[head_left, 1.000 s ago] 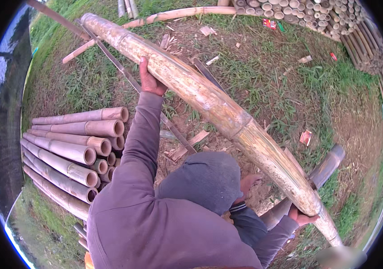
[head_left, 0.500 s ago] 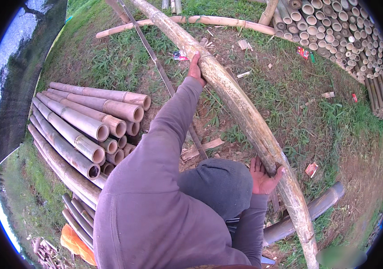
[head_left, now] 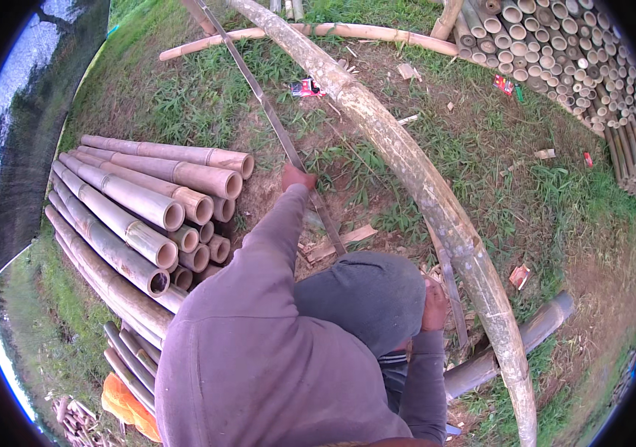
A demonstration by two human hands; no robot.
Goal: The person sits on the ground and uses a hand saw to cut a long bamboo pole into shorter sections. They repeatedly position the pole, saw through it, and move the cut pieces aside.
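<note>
A long, thick bamboo pole, mottled pale yellow, runs from the far middle to the near right, apart from both hands. My left hand is closed around a long, narrow dark strip, which slants from the far left toward my knee. My right hand is a closed fist beside my bent knee. Its fingers are partly hidden, so what it holds, if anything, does not show. Close to that hand, a second narrow strip passes beneath the pole.
Cut bamboo lengths are piled at the left. A large bamboo stack stands far right. One loose bamboo piece lies under the pole's near end. A curved pole crosses the far grass. Wood offcuts lie near my knee.
Both hands have let go of the bamboo pole. My left hand has come back and left onto the dark strip; my right hand has drawn in beside my knee. The pole has shifted slightly right.
</note>
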